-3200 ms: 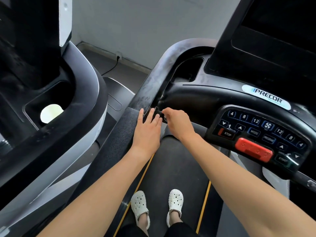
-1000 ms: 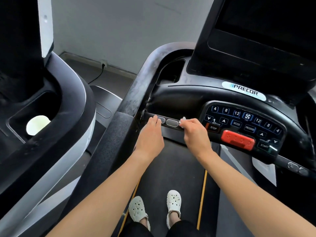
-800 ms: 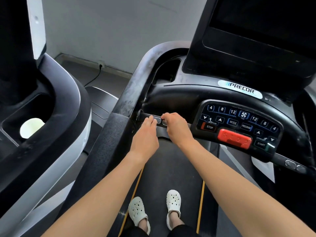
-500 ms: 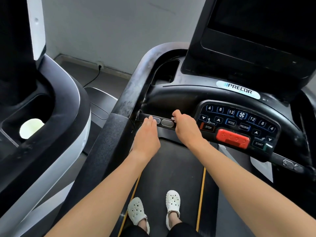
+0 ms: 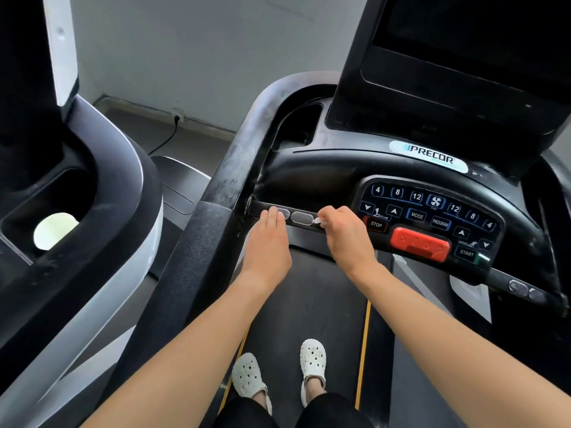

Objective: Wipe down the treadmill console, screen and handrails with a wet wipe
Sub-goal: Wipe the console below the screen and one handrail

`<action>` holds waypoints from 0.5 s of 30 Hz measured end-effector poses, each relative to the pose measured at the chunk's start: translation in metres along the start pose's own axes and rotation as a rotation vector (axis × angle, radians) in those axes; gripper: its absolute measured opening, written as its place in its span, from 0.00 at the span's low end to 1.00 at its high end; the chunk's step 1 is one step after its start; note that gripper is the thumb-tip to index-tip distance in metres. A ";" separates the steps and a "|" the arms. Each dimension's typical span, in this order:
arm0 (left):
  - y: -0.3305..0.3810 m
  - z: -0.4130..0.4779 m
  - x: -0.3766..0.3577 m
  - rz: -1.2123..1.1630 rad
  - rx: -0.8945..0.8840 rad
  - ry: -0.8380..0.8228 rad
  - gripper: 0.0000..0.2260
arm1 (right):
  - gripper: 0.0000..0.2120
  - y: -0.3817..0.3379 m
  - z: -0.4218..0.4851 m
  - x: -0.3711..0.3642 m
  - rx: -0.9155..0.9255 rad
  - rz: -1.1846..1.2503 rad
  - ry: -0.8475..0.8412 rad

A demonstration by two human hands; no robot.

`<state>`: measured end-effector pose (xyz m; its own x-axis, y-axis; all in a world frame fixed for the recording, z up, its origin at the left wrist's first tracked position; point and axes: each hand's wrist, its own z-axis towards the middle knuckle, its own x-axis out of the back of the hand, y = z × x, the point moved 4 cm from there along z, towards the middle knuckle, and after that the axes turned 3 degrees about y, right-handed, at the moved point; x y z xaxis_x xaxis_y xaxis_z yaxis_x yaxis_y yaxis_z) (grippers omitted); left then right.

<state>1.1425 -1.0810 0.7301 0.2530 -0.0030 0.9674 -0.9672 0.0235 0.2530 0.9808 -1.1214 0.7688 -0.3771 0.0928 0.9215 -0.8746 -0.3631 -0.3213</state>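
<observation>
R hand [image 5: 346, 234] pinches wet wipe [image 5: 318, 221] against front handrail [image 5: 302, 218]; L hand [image 5: 268, 242] just left of it, fingers flat on rail.

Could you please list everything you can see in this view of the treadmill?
screen: one, black, top right.
keypad: one, black with blue keys, below the screen.
stop button: one, red, low on the keypad.
front handrail: one, black, left of the keypad.
sensor pads: two, grey, on the front handrail.
side handrail: one, streaked black, left of the front handrail.
belt: one, black with yellow lines, underfoot.
neighbouring machine: one, black and silver, far left.
cable: one, black, beyond the side handrail.
wet wipe: one, white, corner showing from the right hand.
shoes: two, white, on the belt.
left hand: one, fingers resting on the front handrail.
right hand: one, gripping the wet wipe.
</observation>
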 end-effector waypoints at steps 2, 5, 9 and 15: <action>0.000 -0.001 0.000 0.003 -0.010 0.009 0.32 | 0.10 -0.016 0.002 -0.009 0.058 0.014 0.017; 0.001 -0.002 0.003 0.022 -0.024 0.015 0.31 | 0.16 -0.024 0.000 -0.020 0.145 0.004 -0.012; 0.006 -0.003 0.007 0.051 -0.060 0.033 0.30 | 0.13 0.002 -0.019 -0.008 0.146 -0.039 -0.015; 0.006 -0.005 0.006 0.080 -0.095 0.024 0.32 | 0.08 -0.003 -0.014 -0.011 0.126 -0.089 -0.004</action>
<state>1.1386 -1.0754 0.7378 0.1767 0.0266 0.9839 -0.9780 0.1172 0.1725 0.9836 -1.1081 0.7565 -0.2986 0.1260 0.9460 -0.8592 -0.4670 -0.2090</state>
